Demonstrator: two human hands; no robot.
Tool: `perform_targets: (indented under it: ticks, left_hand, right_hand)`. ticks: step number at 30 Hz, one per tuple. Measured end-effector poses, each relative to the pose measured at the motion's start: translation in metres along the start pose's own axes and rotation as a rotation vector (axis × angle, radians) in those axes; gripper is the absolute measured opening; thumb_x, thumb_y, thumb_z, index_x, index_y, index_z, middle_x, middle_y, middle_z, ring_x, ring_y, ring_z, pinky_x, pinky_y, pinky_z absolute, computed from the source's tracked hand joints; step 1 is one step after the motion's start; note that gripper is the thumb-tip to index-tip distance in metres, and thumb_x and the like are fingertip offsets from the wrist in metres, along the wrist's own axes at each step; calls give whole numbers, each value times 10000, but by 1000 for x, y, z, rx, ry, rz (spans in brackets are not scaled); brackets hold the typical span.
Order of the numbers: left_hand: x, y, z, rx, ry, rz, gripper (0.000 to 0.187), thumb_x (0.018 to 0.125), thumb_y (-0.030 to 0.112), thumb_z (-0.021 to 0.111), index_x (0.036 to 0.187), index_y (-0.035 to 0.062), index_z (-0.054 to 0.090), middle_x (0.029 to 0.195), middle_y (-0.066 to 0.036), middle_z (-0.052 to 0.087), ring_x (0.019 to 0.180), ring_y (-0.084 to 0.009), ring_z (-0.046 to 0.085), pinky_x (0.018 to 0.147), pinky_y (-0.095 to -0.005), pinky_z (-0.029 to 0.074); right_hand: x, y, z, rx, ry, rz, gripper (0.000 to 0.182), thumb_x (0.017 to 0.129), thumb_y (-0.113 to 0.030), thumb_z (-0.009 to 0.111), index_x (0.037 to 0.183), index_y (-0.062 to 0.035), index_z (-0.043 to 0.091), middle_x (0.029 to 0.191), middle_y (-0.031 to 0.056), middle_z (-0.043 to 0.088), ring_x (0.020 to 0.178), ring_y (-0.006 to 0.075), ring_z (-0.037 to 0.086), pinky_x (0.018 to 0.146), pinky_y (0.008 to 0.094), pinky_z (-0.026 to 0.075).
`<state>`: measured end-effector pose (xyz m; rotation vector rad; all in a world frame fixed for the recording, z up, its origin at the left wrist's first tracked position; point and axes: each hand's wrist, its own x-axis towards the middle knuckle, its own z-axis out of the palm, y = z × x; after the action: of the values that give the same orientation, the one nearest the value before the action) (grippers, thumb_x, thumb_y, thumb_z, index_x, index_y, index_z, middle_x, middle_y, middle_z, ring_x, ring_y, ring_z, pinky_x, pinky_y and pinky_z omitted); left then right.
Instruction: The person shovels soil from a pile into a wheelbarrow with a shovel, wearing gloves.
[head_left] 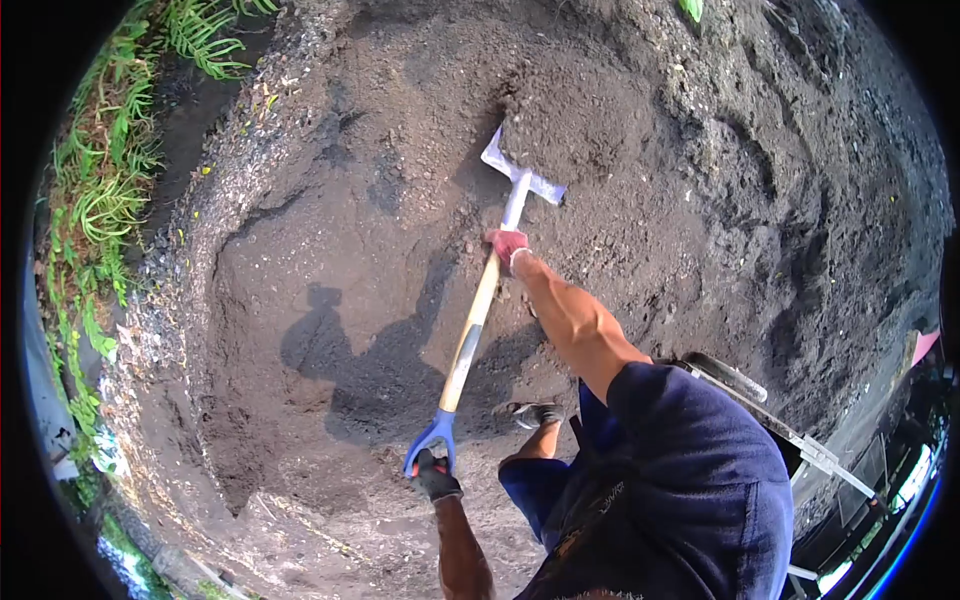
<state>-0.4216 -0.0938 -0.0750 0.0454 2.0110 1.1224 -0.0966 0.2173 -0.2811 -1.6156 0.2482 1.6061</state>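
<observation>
A shovel [475, 340] with a wooden shaft slants across the middle of the head view. My left hand [436, 476], in a dark glove with red on it, is closed around the blue D-shaped grip at the lower end. Farther up, my right hand [508, 245], in a red glove, wraps around the shaft near the metal neck. The rear edge of the metal blade [541, 188] shows, while the rest of it is hidden under a mound of loose dark soil [570, 125].
A shallow dug hollow [330, 250] lies left of the shovel, with my shadow across it. Green ferns [105, 210] line the left edge. Rough, lumpy soil [760, 190] covers the right. My shoe [537, 415] stands behind the shaft; a metal frame [820, 457] is beside me.
</observation>
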Motion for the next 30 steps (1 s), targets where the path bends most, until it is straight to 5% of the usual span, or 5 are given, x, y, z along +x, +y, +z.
perform_targets:
  ticks: [3,15,20,26,30]
  left_hand:
    - [23,17,21,7,-215,98,109,805,138,630,871,54,612,800,-14,607,673,-130,555,616,-257,451]
    - [-17,73,4,64,-482,235,142,743,15,655,813,61,539,719,-16,552,593,-138,553,529,-267,439]
    - [-31,119,75,219,-952,645,619,692,441,774,1068,-9,574,900,-44,611,812,-139,588,712,-273,486]
    - [-123,177,151,426,-1155,1260,405,779,243,747,1075,9,599,868,-63,642,797,-145,603,681,-317,498]
    - [-126,192,139,215,-1056,1064,365,787,265,712,1024,10,603,842,-95,642,741,-162,605,652,-325,500]
  right_hand:
    - [48,-27,-3,-117,47,-201,106,765,-81,674,783,-28,583,635,92,551,519,236,546,481,383,477]
    - [-202,-35,-168,564,-21,-218,141,840,-158,619,836,-44,536,664,84,540,573,221,551,529,339,483]
    - [-297,11,-300,831,289,-416,309,834,-347,613,876,-61,504,724,81,513,627,238,536,600,380,489]
    - [-363,9,-355,944,579,-429,378,811,-421,610,887,-73,485,740,75,483,646,246,528,587,370,477]
    - [-319,-4,-322,910,371,-353,276,821,-287,642,882,-76,476,735,84,482,642,248,535,587,369,479]
